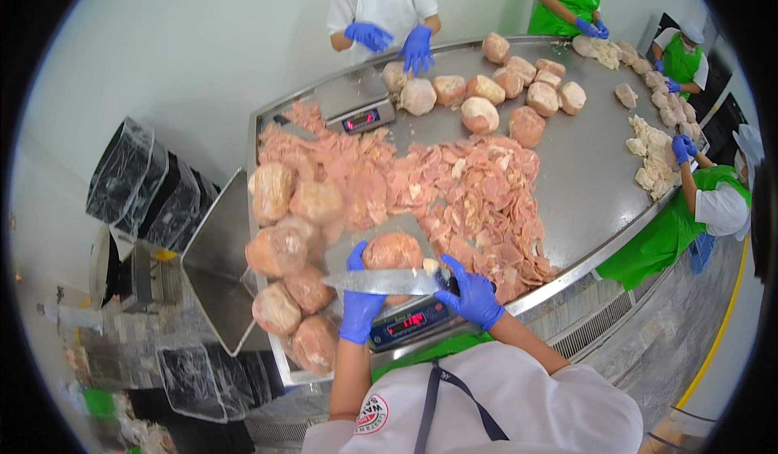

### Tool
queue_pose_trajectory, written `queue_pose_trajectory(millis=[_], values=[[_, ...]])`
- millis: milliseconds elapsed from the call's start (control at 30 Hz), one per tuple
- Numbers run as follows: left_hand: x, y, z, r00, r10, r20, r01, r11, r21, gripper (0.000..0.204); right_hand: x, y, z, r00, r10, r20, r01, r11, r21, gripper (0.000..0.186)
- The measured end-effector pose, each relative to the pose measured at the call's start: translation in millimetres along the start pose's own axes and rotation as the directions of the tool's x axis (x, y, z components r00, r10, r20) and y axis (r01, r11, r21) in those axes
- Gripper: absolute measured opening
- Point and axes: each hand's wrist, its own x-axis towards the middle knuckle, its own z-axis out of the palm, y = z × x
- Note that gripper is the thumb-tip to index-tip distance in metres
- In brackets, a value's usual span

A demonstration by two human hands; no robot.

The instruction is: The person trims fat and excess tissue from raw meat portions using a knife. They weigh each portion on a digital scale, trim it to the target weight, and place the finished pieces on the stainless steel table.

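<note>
My right hand [474, 294], in a blue glove, is closed round the dark handle of a large knife. Its broad blade [381, 281] points left, across the near side of a round pink ball of meat [393, 251]. Against the left side of that ball lies my gloved left hand [361, 304], partly hidden behind the blade; its fingers hold the meat. A small pale bit sits near the handle end of the blade. Just below the knife is a digital scale [412, 324] with a lit red display, on the table's near edge.
Thin pink meat slices [478, 203] cover the middle of the steel table [587, 158]. Whole meat balls [275, 251] are heaped at left; several more [486, 89] lie at the far side near a second scale [361, 118]. A steel bin [219, 264] adjoins the table. Gloved co-workers [717, 195] stand around.
</note>
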Motion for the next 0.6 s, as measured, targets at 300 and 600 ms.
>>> queue_pose_trajectory(millis=[300, 600], values=[[8.5, 4.5, -2.6, 0.998, 0.010, 0.068, -0.007, 0.999, -0.047, 0.089, 28.3, -9.6, 8.2, 0.999, -0.041, -0.001, 0.041, 0.996, -0.084, 0.084], [11.9, -18.5, 1.8, 0.988, 0.010, 0.153, 0.013, 0.989, -0.147, 0.085, 27.3, 5.4, 7.4, 0.993, -0.113, -0.023, 0.109, 0.985, -0.136, 0.088]])
